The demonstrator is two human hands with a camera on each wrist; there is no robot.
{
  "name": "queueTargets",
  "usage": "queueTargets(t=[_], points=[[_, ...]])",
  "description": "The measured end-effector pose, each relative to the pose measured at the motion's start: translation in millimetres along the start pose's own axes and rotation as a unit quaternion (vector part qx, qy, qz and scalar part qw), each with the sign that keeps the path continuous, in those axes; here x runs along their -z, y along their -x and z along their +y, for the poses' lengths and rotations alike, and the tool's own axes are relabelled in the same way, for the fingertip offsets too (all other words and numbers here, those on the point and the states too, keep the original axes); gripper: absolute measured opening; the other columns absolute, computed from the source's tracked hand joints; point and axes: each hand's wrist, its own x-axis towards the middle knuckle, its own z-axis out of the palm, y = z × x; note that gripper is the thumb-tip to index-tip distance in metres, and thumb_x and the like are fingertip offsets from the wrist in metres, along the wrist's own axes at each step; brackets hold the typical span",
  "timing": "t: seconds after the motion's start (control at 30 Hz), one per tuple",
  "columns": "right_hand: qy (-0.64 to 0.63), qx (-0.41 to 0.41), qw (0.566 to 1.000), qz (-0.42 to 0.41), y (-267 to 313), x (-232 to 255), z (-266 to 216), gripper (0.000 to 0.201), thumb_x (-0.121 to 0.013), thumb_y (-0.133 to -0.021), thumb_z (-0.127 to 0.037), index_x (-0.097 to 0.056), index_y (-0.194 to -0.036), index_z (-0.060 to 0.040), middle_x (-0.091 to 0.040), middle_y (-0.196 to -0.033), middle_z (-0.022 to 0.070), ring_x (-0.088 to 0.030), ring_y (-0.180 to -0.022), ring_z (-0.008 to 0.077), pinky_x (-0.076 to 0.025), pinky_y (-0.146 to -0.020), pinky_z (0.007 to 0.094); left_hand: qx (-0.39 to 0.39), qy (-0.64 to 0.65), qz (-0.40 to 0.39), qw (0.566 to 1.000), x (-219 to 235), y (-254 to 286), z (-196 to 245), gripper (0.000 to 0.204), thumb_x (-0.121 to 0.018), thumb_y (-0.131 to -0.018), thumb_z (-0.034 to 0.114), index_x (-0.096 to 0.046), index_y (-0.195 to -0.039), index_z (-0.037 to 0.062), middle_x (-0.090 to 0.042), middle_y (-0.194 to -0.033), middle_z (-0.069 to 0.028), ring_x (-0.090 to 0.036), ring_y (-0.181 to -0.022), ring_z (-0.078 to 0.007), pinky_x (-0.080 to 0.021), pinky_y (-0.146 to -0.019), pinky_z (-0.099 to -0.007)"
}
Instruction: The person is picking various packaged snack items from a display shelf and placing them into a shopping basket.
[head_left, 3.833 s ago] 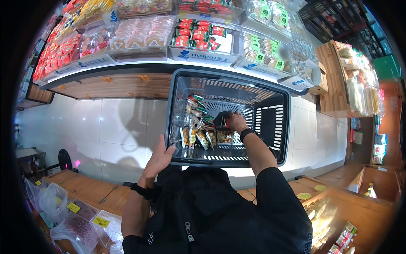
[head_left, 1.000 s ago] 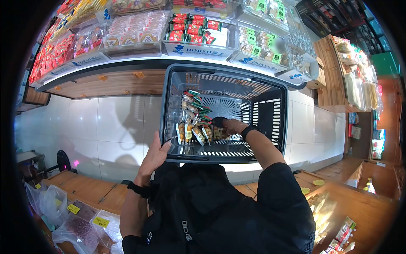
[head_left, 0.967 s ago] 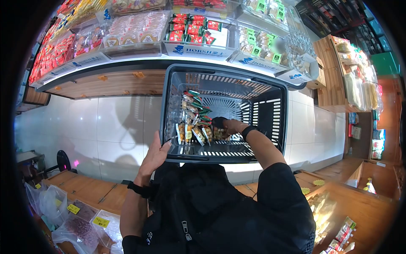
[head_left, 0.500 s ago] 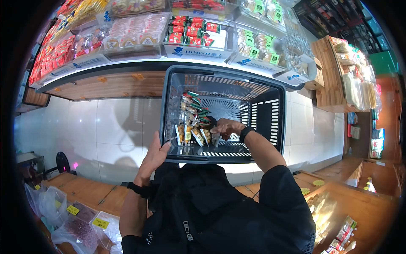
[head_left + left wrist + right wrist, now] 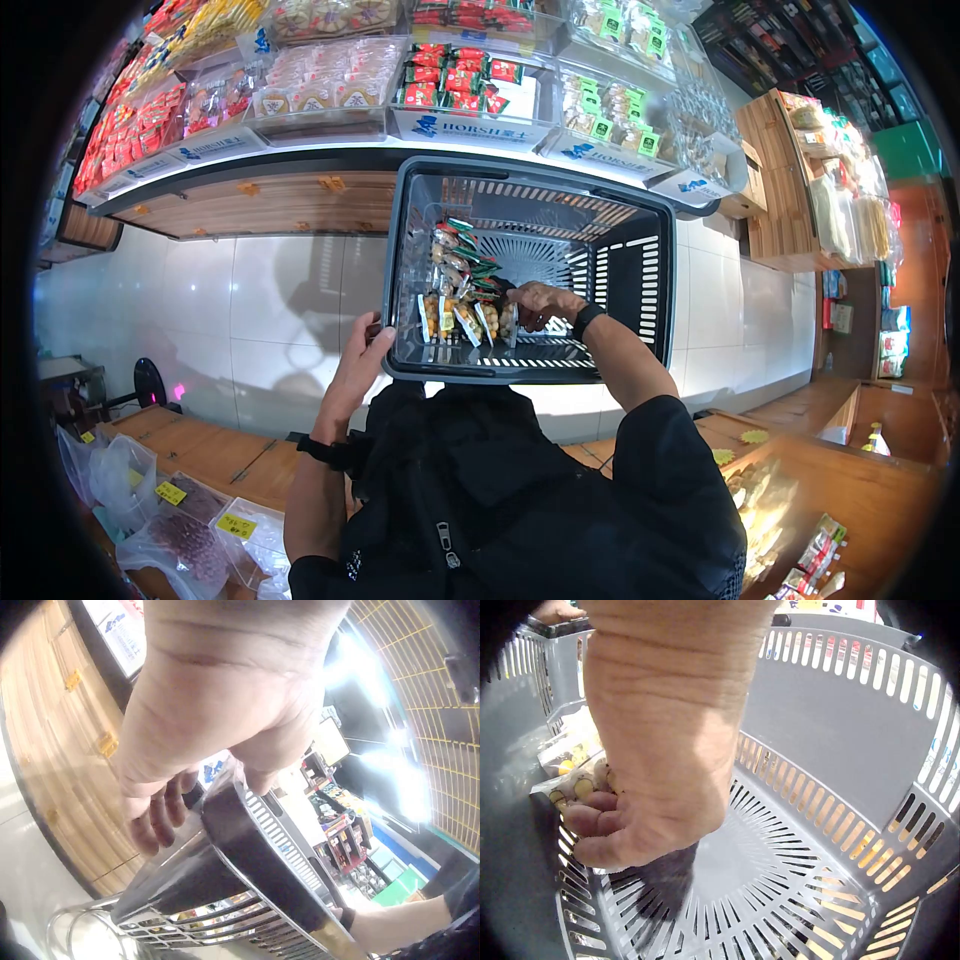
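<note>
A grey slotted shopping basket [image 5: 398, 260] stands in front of the person. My left hand [image 5: 352, 362] grips its near left corner; in the left wrist view, thumb and curled fingers lie on either side of the rim [image 5: 225, 802]. Inside, my right hand [image 5: 545, 300] pinches a clear snack packet [image 5: 508, 325] at the right end of the front row. In the right wrist view its fingertips [image 5: 585, 817] bend against this packet of round yellowish pieces, partly hidden by the hand. Several similar packets [image 5: 444, 318] stand to the left, with green-and-red-topped packets [image 5: 455, 260] behind them.
A display counter with clear bins of wrapped snacks [image 5: 460, 80] runs along the far side. Wooden shelving with bagged goods [image 5: 790, 190] stands at the right. Plastic-bagged goods [image 5: 180, 530] lie near left, above wooden cabinets. Pale floor tiles [image 5: 290, 300] show left of the basket.
My right hand has moved left from the basket's middle, and the packet that lay flat now stands beside the front row. My left hand has shifted slightly outward at the corner.
</note>
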Motion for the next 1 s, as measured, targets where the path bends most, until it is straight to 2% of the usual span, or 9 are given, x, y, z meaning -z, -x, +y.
queueTargets(t=[0.1, 0.2, 0.3, 0.37, 0.47, 0.5, 0.57, 0.77, 1.0], points=[[0.038, -0.047, 0.998, 0.011, -15, 4, 10, 0.049, -0.041, -0.098, -0.043, -0.057, -0.112, 0.0007, -0.067, -0.077, 0.0153, -0.068, -0.063, 0.0250, -0.056, -0.053, 0.0360, 0.067, 0.068, 0.045, 0.994, 14, 11, -5, 0.048, -0.051, -0.098, 0.027, -0.038, -0.134, -0.0017, -0.053, -0.115, -0.0129, -0.056, -0.100, -0.0183, -0.049, -0.084, -0.0319], [0.184, 0.027, 0.982, 0.044, -13, 5, 19, 0.046, -0.039, -0.099, -0.039, -0.058, -0.106, 0.0025, -0.067, -0.079, 0.0172, -0.067, -0.062, 0.0264, -0.056, -0.053, 0.0368, 0.117, 0.095, 0.104, 0.983, 32, 21, -20, 0.049, -0.051, -0.098, 0.032, -0.039, -0.133, -0.0006, -0.054, -0.115, -0.0147, -0.059, -0.098, -0.0206, -0.051, -0.083, -0.0321], [0.127, -0.043, 0.988, 0.075, -2, 5, 9, 0.040, -0.043, -0.097, -0.034, -0.061, -0.098, 0.0009, -0.066, -0.077, 0.0174, -0.067, -0.061, 0.0266, -0.055, -0.051, 0.0349, 0.137, 0.106, 0.152, 0.973, 53, 33, -44, 0.047, -0.051, -0.098, 0.035, -0.041, -0.128, 0.0005, -0.055, -0.113, -0.0150, -0.060, -0.096, -0.0222, -0.052, -0.082, -0.0339], [0.260, 0.077, 0.959, 0.086, -29, 21, 48, 0.030, -0.048, -0.093, -0.029, -0.063, -0.093, -0.0028, -0.065, -0.072, 0.0160, -0.067, -0.061, 0.0266, -0.052, -0.048, 0.0352, 0.140, 0.112, 0.173, 0.969, 65, 46, -59, 0.046, -0.051, -0.098, 0.037, -0.042, -0.125, 0.0006, -0.054, -0.112, -0.0154, -0.060, -0.096, -0.0226, -0.052, -0.081, -0.0350], [0.143, -0.027, 0.981, 0.128, 5, 21, 3, 0.020, -0.055, -0.087, -0.022, -0.064, -0.090, -0.0047, -0.065, -0.073, 0.0158, -0.068, -0.064, 0.0276, -0.053, -0.049, 0.0375, 0.155, 0.141, 0.217, 0.954, 74, 63, -83, 0.039, -0.054, -0.096, 0.035, -0.047, -0.117, 0.0029, -0.057, -0.100, -0.0111, -0.060, -0.088, -0.0205, -0.052, -0.079, -0.0348], [0.354, 0.147, 0.917, 0.109, -10, 35, 19, 0.014, -0.057, -0.084, -0.015, -0.063, -0.087, -0.0030, -0.064, -0.073, 0.0146, -0.068, -0.064, 0.0264, -0.053, -0.051, 0.0372, 0.146, 0.173, 0.206, 0.952, 80, 69, -93, 0.037, -0.054, -0.095, 0.034, -0.049, -0.115, 0.0032, -0.057, -0.097, -0.0102, -0.060, -0.086, -0.0198, -0.052, -0.078, -0.0344], [-0.009, 0.058, 0.987, 0.150, 19, 34, -13, 0.016, -0.054, -0.087, -0.014, -0.059, -0.088, 0.0014, -0.063, -0.073, 0.0093, -0.063, -0.059, 0.0161, -0.047, -0.049, 0.0284, 0.124, 0.238, 0.183, 0.946, 92, 76, -107, 0.032, -0.055, -0.094, 0.031, -0.052, -0.110, 0.0037, -0.059, -0.091, -0.0083, -0.060, -0.082, -0.0184, -0.052, -0.077, -0.0337], [0.118, 0.236, 0.930, 0.254, 49, 52, -31, 0.018, -0.051, -0.085, -0.009, -0.061, -0.092, 0.0038, -0.062, -0.071, 0.0094, -0.062, -0.067, 0.0171, -0.048, -0.062, 0.0313, 0.107, 0.280, 0.278, 0.913, 87, 97, -116, 0.009, -0.046, -0.095, 0.011, -0.052, -0.099, 0.0059, -0.056, -0.079, -0.0054, -0.059, -0.072, -0.0193, -0.054, -0.066, -0.0344], [-0.029, 0.271, 0.922, 0.273, 144, 30, -80, 0.017, -0.059, -0.091, -0.012, -0.055, -0.101, 0.0014, -0.060, -0.083, 0.0026, -0.057, -0.076, 0.0108, -0.047, -0.069, 0.0250, 0.096, 0.288, 0.295, 0.906, 104, 97, -113, 0.008, -0.050, -0.093, 0.009, -0.052, -0.100, 0.0055, -0.057, -0.079, -0.0065, -0.060, -0.072, -0.0215, -0.054, -0.066, -0.0354]])
